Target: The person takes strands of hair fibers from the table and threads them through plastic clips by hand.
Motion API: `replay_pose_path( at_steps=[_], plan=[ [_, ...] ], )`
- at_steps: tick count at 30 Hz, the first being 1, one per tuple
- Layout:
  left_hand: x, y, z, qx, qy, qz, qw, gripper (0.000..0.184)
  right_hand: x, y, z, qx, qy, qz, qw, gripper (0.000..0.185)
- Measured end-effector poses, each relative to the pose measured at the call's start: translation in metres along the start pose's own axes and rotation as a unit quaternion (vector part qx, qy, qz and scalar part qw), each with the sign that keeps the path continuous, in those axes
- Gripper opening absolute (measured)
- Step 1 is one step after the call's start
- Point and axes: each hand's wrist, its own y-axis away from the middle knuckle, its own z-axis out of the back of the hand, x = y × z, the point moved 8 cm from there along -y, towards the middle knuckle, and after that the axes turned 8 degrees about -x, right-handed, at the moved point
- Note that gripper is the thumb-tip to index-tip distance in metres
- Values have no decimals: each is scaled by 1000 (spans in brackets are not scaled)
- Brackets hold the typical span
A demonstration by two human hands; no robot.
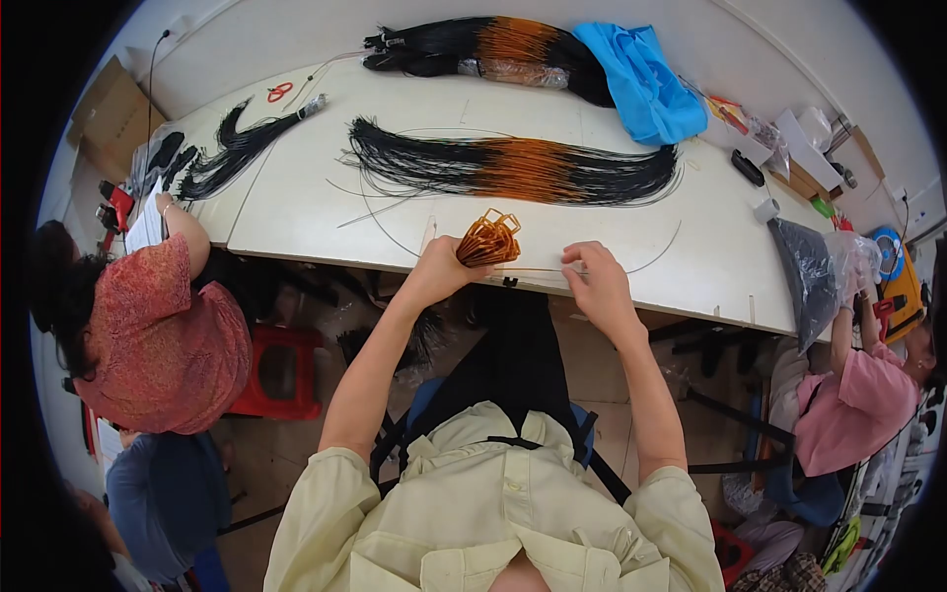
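Observation:
My left hand (440,271) is closed round a bundle of orange-brown looped strips (490,240), whose folded ends fan out above the fist at the table's front edge. To the right of it, my right hand (599,286) has thumb and forefinger brought together on a thin wire (538,269). This wire runs from beside the bundle, past my right fingers, and its dark end curves up to the right over the table. Just beyond both hands lies a wide spread of black wires with an orange middle (523,170).
A thicker wire bundle (518,39) lies at the back beside a blue cloth (646,84). Black wires (237,148) and red-handled scissors (281,92) are on the left. People sit at both sides, near a red stool (278,370) and a dark bag (804,276).

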Motion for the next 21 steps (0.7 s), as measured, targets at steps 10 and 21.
replay_pose_path(
  at_steps=[10, 21],
  plan=[
    [-12, 7, -1, -8, 17, -41, 999, 23, 24, 1, -38, 32, -18, 24, 999, 6],
    [-1, 8, -7, 1, 17, -36, 999, 23, 19, 6, -40, 45, -54, -13, 997, 7]
  ],
)
